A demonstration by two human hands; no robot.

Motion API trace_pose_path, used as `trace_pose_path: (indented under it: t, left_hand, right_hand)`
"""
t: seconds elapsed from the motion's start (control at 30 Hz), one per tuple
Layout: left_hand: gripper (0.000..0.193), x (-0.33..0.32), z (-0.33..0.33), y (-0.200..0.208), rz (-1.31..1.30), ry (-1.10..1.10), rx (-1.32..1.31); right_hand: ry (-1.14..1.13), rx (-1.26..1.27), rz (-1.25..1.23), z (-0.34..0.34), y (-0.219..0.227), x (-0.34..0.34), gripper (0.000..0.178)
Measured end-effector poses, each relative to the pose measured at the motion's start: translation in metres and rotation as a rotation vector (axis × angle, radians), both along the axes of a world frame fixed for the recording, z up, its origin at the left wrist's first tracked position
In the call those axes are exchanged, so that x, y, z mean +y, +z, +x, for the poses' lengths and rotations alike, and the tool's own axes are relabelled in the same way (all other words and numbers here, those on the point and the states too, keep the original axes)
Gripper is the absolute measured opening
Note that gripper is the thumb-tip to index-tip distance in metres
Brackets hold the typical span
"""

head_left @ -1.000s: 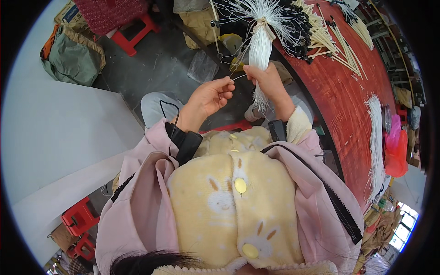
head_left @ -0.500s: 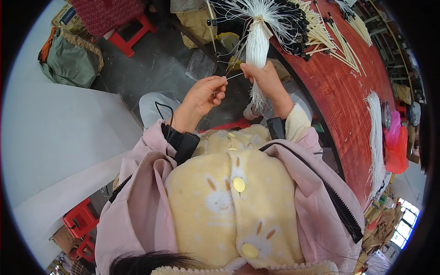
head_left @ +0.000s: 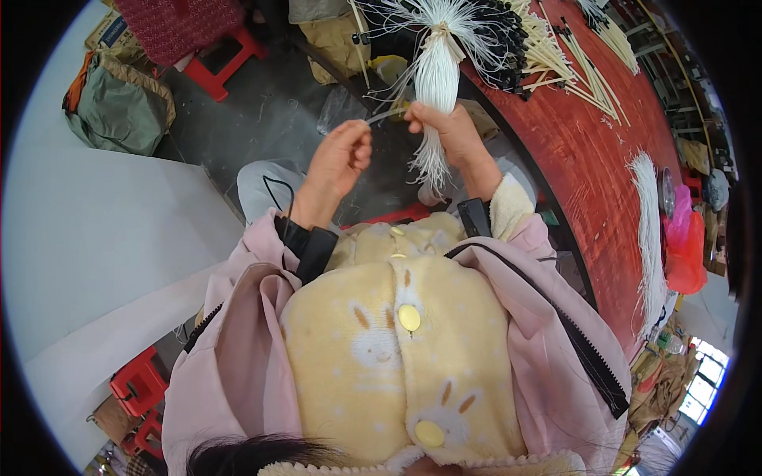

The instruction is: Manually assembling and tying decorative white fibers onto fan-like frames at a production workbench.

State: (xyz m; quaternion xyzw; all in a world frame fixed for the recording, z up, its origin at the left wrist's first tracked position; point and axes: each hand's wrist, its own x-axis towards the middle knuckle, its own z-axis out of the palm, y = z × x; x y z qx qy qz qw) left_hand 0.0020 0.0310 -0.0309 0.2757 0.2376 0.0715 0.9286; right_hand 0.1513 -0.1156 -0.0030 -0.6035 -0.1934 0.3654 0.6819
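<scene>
A thick bundle of white cords (head_left: pixel 436 78), tied near its top, hangs over the near edge of the red table. Its tail drops past my right hand (head_left: pixel 459 141), whose thumb and fingers are pinched at its side. From there a single white cord (head_left: pixel 387 116) runs left, slightly blurred, to my left hand (head_left: pixel 340 164). That hand is closed with the cord's end at its fingertips. Loose cord ends fan out above the tie, beside small black pieces. Whether my right fingers grip only the one cord or the bundle too is partly hidden.
On the red table (head_left: pixel 567 151) lie pale sticks (head_left: pixel 548 51) with black ends and another white cord bundle (head_left: pixel 649 238). A red plastic bag (head_left: pixel 686 258) is at its far right. A white surface (head_left: pixel 119 214) stands left, with a red stool (head_left: pixel 225 67) beyond.
My left hand has moved left and slightly down, away from my right hand. The stretch of cord between them is longer. My right hand has shifted a little left.
</scene>
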Motion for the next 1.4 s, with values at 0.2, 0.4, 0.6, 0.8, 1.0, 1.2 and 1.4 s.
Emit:
trace_pose_path:
  t: [0.2, 0.4, 0.6, 0.8, 1.0, 1.2, 1.4]
  left_hand:
    - [0.012, -0.004, 0.0, 0.004, 0.007, 0.238, 0.24]
    - [0.014, -0.043, 0.013, 0.023, 0.64, -0.166, 0.139]
    - [0.014, -0.039, 0.007, 0.019, 0.519, -0.15, 0.11]
    - [0.014, -0.032, 0.001, 0.035, 0.454, -0.246, 0.135]
    - [0.015, -0.03, 0.001, 0.051, 0.602, -0.208, 0.023]
    - [0.013, -0.046, 0.001, 0.035, 0.857, -0.091, 0.076]
    - [0.013, -0.058, 0.008, 0.06, 1.869, 0.251, -0.026]
  right_hand:
    - [0.028, 0.085, 0.094, -0.005, 0.003, 0.003, 0.024]
    - [-0.024, 0.2, 0.09, -0.009, 0.003, 0.007, 0.025]
    - [-0.062, 0.135, 0.071, -0.01, 0.003, 0.006, 0.024]
    - [-0.074, 0.023, 0.009, -0.008, 0.002, 0.007, 0.021]
    - [-0.113, -0.04, -0.006, -0.011, 0.001, 0.007, 0.021]
    - [-0.152, -0.086, -0.045, -0.011, -0.001, 0.007, 0.021]
    - [-0.196, -0.236, -0.155, -0.007, -0.006, 0.008, 0.026]
